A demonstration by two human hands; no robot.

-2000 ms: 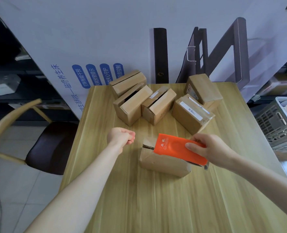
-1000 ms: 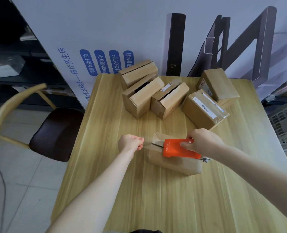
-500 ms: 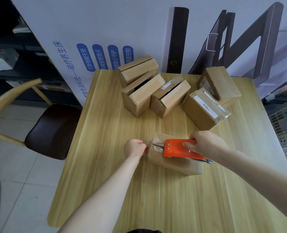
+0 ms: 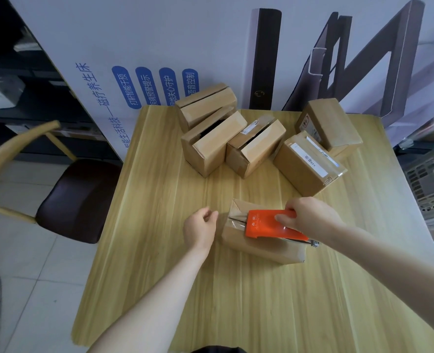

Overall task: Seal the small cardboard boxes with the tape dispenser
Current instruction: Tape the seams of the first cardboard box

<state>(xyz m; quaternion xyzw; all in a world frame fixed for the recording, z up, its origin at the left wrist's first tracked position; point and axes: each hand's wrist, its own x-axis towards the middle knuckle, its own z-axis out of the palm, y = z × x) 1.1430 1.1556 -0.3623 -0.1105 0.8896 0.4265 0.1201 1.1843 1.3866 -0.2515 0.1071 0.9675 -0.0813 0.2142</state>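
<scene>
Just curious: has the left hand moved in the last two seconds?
Yes. The left hand has moved right, toward the near box, nearly closing the gap to its left end.

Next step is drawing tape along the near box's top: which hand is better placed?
Right. The right hand grips the orange tape dispenser, which rests on top of the near box. The left hand is curled beside the box's left end, off the dispenser.
</scene>
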